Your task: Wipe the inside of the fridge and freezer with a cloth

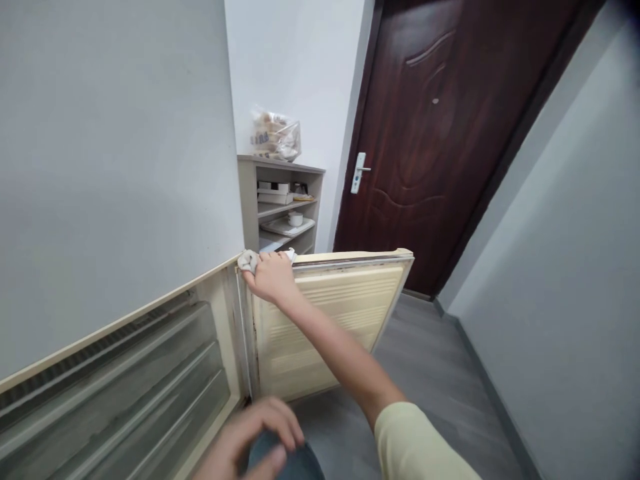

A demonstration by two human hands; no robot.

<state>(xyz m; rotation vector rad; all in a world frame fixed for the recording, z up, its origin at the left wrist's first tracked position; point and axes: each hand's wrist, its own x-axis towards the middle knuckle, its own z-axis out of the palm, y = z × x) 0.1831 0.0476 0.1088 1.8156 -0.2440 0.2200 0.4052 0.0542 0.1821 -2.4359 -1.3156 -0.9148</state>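
Note:
My right hand [274, 276] is closed round a pale cloth [248, 261] and presses it on the top edge of an open freezer door [330, 320], close to the hinge side. The door is cream-coloured with a ribbed inner panel and dark grime along its seal. Low in the view, my left hand [260, 430] hovers over my knee, slightly blurred, its fingers curved and apart from the thumb with nothing between them. To the left, the freezer compartment [150, 373] stands open, showing several frosted drawer fronts.
The closed upper fridge door [115, 153] fills the upper left. Behind the freezer door stands a shelf unit [247, 193] with a plastic bag [276, 137] on top and a white cup [295, 219] inside. A brown entrance door [415, 133] and a wall [555, 267] bound the right.

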